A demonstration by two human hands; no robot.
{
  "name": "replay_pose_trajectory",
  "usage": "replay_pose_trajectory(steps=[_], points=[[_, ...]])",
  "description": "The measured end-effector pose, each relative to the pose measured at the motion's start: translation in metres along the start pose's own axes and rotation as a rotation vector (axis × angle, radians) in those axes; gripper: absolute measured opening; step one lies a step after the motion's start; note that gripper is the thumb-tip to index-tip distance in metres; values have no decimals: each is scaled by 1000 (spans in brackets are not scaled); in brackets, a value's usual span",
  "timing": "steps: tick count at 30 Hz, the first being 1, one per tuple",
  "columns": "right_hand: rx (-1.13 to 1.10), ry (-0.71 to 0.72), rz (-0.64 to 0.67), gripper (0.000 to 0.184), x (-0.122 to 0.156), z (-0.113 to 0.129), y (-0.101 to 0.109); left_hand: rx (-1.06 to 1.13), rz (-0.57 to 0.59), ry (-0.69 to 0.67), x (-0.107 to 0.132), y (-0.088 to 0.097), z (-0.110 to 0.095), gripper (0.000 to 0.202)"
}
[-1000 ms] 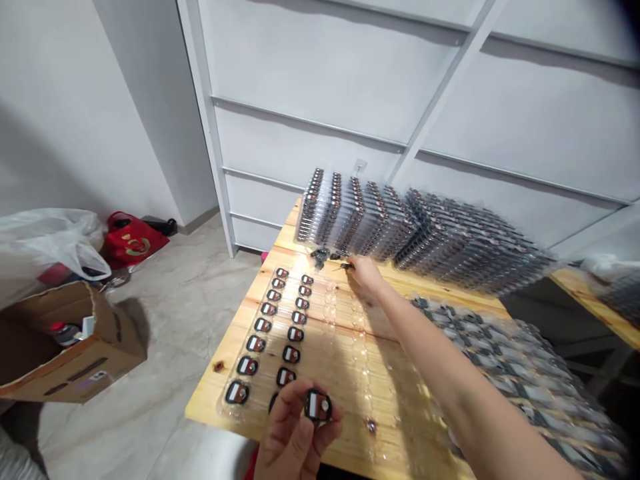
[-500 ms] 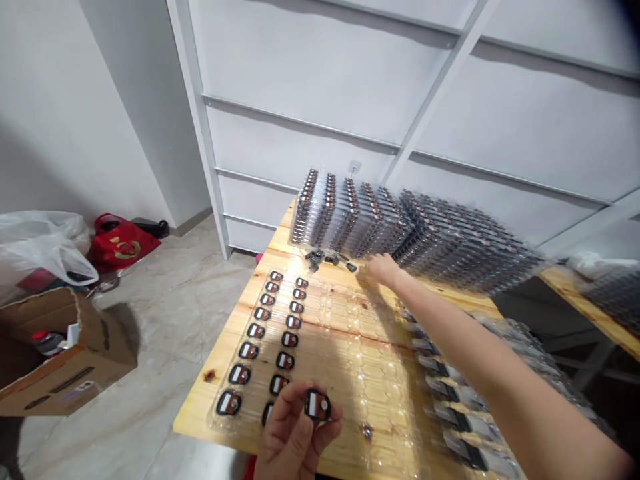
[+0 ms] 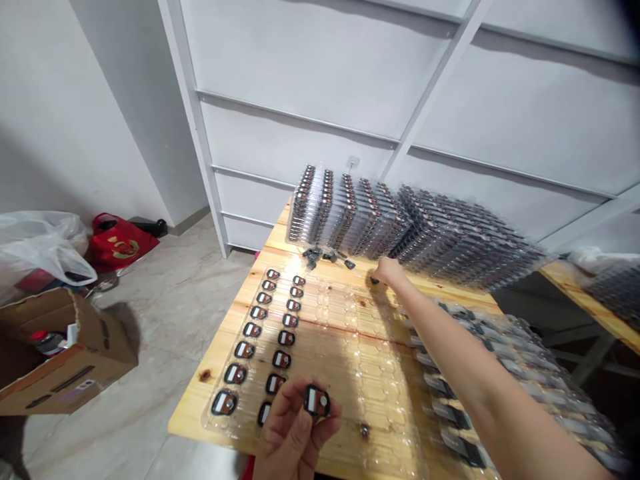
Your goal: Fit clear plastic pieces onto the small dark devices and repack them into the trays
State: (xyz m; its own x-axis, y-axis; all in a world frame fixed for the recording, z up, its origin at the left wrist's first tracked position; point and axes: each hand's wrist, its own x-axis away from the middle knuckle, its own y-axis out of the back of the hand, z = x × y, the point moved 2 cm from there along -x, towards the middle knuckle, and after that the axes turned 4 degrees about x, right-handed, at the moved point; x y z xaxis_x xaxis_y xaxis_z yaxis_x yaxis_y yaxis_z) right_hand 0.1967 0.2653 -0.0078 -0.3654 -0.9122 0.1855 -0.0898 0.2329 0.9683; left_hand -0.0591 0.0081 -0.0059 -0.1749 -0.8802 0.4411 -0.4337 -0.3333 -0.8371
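Note:
My left hand point(image 3: 293, 430) is closed around a small black rounded device point(image 3: 317, 402) with a white-and-brown face, held over the near part of a clear plastic tray point(image 3: 345, 387). Two columns of matching devices point(image 3: 251, 330) fill the tray's left side; the pockets farther right look bare. Stretched to the far part of the table, my right hand point(image 3: 388, 271) pinches a small black piece point(image 3: 375, 280), mostly hidden by the fingers. To its left lies a loose heap of small black parts point(image 3: 313, 257), with a single black part point(image 3: 349, 265) closer to the hand.
Tall stacks of filled clear trays point(image 3: 350, 213) stand along the table's back. More trays with dark parts point(image 3: 460, 413) lie to the right, under my right forearm. On the floor at left are a cardboard box point(image 3: 90, 373), a red bag point(image 3: 123, 243) and a white plastic bag point(image 3: 45, 240).
My right hand has drawn slightly toward me, and a small black piece now shows at its fingertips. My left hand stays nearly still with its device. The view has shifted a little.

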Motion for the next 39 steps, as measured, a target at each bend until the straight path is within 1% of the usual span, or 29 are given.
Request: replay_pose_trajectory(steps=[2,4,6,8,10,13,14,16,17,19,22,25,27,31,33,34,36,39], points=[[-68,-19,-12,27,2,2,-3,-7,-6,-2,0,1,0,31],[-154,-21,-27,25,5,3,0,-2,-22,-1,1,1,1,31],[-266,-1,-39,19,11,4,7,10,-34,6,2,1,1,30],[-406,42,-38,17,24,4,17,23,-23,12,1,0,3,30],[-562,115,-12,18,46,5,27,33,34,7,0,-2,4,29],[-784,279,73,18,99,8,37,31,180,-4,-4,-9,6,25],[-880,359,127,20,121,9,38,22,230,-12,-5,-13,6,24],[-1133,544,292,30,163,12,40,0,313,-36,-6,-20,6,23],[-1200,605,352,34,182,13,40,-9,349,-44,-6,-23,7,23],[-1252,658,405,36,212,12,41,-12,405,-52,-5,-28,8,23],[-1290,685,461,32,238,10,42,0,429,-63,1,-29,10,22],[-1378,725,570,29,249,8,40,-2,419,-77,10,-26,13,21],[-1436,718,591,27,252,6,36,-5,425,-80,16,-24,14,20],[-1520,642,602,27,258,5,26,-7,428,-79,23,-23,15,16],[-1541,594,569,29,262,5,24,-1,424,-78,24,-23,16,16],[-1544,577,520,30,265,5,24,4,423,-76,23,-23,16,17],[-1517,575,378,31,272,4,26,16,407,-76,22,-22,17,17],[-1365,659,141,23,286,4,29,30,352,-83,20,-20,18,18]])
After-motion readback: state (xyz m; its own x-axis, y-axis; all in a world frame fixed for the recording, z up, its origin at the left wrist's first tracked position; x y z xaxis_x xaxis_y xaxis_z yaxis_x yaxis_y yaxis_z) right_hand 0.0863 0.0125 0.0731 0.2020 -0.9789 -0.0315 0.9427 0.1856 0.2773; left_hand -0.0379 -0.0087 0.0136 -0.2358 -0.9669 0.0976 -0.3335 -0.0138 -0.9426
